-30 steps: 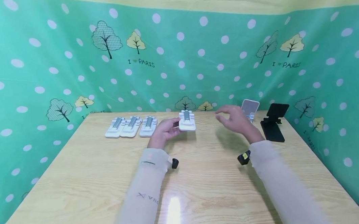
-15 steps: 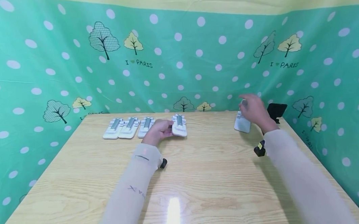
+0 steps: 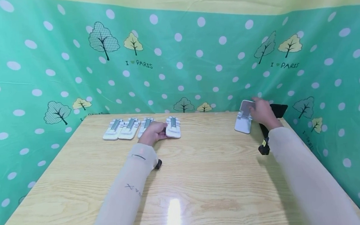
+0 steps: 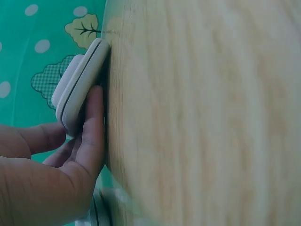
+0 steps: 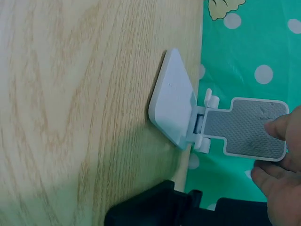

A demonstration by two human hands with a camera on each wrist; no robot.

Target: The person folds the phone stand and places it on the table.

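Note:
My left hand (image 3: 152, 133) holds a folded white phone stand (image 3: 173, 127) by its left side, at the right end of a row of similar stands. In the left wrist view, the thumb and fingers grip the stand's edge (image 4: 80, 89) close to the tabletop. At the back right, my right hand (image 3: 263, 114) pinches the raised upper plate of an unfolded white phone stand (image 3: 243, 124). Its grey pad (image 5: 249, 125) faces the right wrist camera, with the thumb on it and fingers behind. The white base (image 5: 174, 96) lies on the table.
Three folded white phone stands (image 3: 129, 129) lie side by side at the back left, one partly covered by my left hand. An unfolded black phone stand (image 3: 279, 110) is right of my right hand. A green dotted curtain (image 3: 177, 58) hangs behind the wooden table (image 3: 208, 179).
My left hand has moved left and down with the folded stand, nearer the row. My right hand has moved right from above the table and taken hold of the white stand's upper plate.

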